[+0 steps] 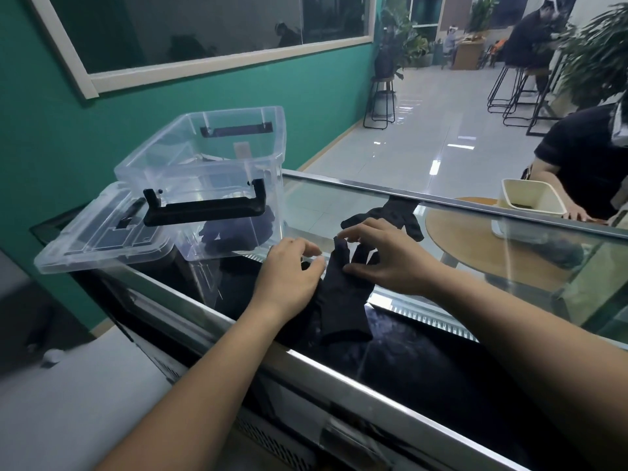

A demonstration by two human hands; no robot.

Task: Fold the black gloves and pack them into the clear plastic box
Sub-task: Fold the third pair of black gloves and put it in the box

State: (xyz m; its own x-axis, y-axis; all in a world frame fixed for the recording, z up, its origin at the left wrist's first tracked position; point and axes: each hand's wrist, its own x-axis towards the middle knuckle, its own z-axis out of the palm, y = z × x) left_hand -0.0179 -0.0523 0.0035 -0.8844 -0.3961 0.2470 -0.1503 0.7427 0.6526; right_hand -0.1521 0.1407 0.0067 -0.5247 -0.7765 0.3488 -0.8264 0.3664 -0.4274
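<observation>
Black glove (343,294), clear box (217,185), teal wall (51,147)

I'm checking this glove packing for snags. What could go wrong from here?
The second black glove lies near the glass top's far edge; a nudge might push it off. The glove being folded, under the left hand and right hand, may unfold on the way to the clear plastic box.

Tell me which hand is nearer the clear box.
Left. The left hand lies just beside the clear box, near its front corner; the right hand works the glove farther off.
</observation>
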